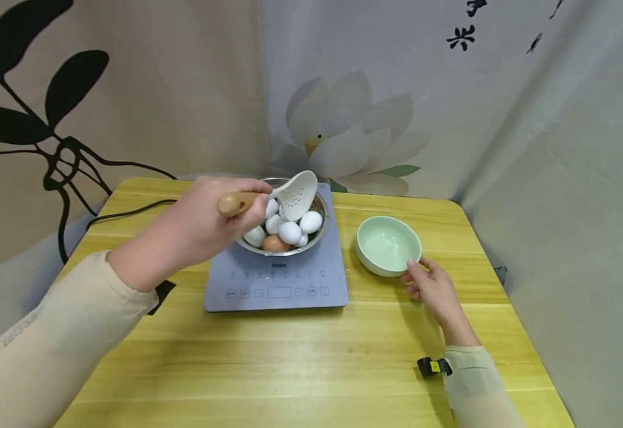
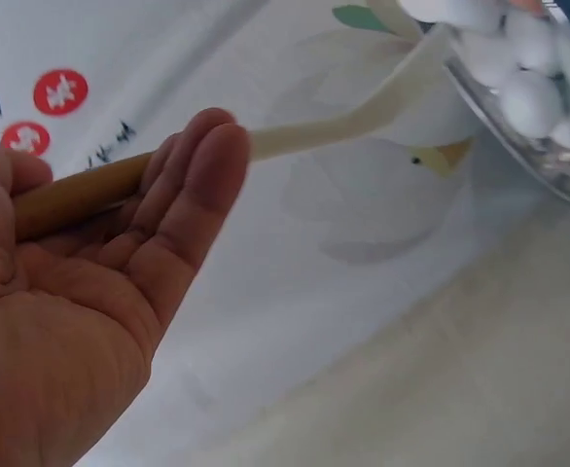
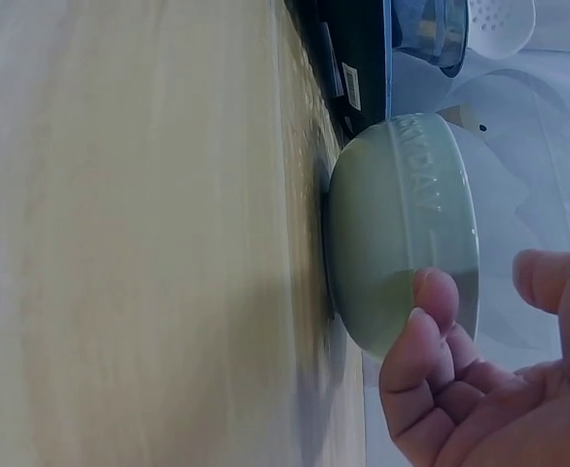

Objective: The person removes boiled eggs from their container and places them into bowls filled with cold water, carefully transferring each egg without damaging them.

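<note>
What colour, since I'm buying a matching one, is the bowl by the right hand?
The bowl is pale green, clearest in the head view.

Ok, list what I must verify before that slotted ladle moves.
1. Left hand gripping the slotted ladle: ok.
2. Ladle clear of the eggs: cannot tell; its lower edge overlaps them in the head view.
3. Metal pot on the cooktop: ok.
4. Green bowl upright and empty: ok.
5. Right hand holding the bowl firmly: cannot tell; it is at the rim, firmness unclear.
6. Cooktop switched off: cannot tell; nothing on it looks lit.
</note>
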A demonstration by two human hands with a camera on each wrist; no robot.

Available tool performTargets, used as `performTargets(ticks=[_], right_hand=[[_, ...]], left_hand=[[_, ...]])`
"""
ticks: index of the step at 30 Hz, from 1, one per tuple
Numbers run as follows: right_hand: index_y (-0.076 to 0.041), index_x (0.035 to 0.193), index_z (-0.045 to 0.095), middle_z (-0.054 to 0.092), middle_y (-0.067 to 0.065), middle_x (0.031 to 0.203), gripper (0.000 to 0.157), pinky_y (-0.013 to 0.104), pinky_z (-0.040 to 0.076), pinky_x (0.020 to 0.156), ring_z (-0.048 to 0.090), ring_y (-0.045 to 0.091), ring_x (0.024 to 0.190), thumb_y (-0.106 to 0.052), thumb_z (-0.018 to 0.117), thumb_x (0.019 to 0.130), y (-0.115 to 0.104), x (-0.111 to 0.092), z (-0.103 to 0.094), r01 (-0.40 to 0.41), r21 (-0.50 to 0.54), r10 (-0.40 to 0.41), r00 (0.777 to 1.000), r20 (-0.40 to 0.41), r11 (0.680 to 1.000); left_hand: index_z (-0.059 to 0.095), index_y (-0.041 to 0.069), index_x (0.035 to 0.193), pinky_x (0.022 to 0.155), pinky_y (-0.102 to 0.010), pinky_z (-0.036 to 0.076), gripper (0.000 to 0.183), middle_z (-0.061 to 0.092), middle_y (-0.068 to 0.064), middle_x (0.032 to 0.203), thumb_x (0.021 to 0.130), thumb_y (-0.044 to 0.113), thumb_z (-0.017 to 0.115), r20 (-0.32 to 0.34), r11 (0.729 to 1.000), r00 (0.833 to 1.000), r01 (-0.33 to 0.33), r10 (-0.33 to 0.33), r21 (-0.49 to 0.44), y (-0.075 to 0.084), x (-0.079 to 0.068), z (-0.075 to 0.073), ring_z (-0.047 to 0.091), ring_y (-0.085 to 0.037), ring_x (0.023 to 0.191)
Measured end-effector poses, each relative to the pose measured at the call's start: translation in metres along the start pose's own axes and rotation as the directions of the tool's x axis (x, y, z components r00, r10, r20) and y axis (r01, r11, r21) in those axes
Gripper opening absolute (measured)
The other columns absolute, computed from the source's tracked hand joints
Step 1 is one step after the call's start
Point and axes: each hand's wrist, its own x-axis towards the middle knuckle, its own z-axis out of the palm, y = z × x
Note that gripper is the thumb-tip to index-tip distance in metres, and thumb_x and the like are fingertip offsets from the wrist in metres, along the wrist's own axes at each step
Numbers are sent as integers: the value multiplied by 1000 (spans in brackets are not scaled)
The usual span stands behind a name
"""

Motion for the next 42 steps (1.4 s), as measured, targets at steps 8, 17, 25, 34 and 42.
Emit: performTargets(ticks=[8, 17, 25, 34, 42], right_hand=[[0, 167, 26, 74, 17, 114, 74, 26, 62, 69, 68, 11, 78, -44, 50, 113, -1, 2, 0, 0, 3, 0, 1000, -11, 1000], [-1, 167, 28, 73, 18, 115, 77, 26, 61, 69, 68, 12, 78, -49, 52, 112, -2, 4, 3, 13, 14, -13, 1000, -12, 1000], [0, 167, 27, 74, 16, 113, 78, 27, 62, 70, 68, 11, 78, -49, 52, 112, -2, 4, 1, 21, 1, -21, 1000, -17, 1000], [-1, 167, 28, 74, 10, 107, 75, 26, 61, 69, 67, 10, 76, -46, 52, 112, -2, 1, 1, 10, 8, -10, 1000, -26, 1000], [-1, 167, 28, 75, 7, 106, 74, 24, 61, 68, 67, 9, 76, -45, 52, 112, -1, 2, 3, 3, 17, -2, 1000, -24, 1000]], left_hand=[[58, 12, 76, 51, -20, 47, 30, 55, 2, 71, 105, 10, 51, 231, 999, 973, 15, -4, -50, 24, 30, 15, 63, 3, 53], [57, 12, 71, 61, -29, 52, 37, 55, -1, 66, 103, 28, 46, 132, 903, 917, 396, -377, -167, 1, 37, 2, 58, -17, 61], [65, -5, 127, 74, -35, 70, 43, 77, -5, 88, 108, 28, 45, 209, 562, 788, 572, -580, -598, -62, 18, -7, 78, -20, 75], [58, -7, 135, 79, -34, 70, 49, 78, -9, 102, 114, 33, 39, 276, 371, 733, 586, -621, -720, -94, -4, -1, 80, -20, 85], [59, -11, 134, 81, -32, 70, 55, 78, -4, 99, 115, 36, 38, 269, 366, 728, 584, -630, -724, -103, -15, 2, 79, -19, 83]])
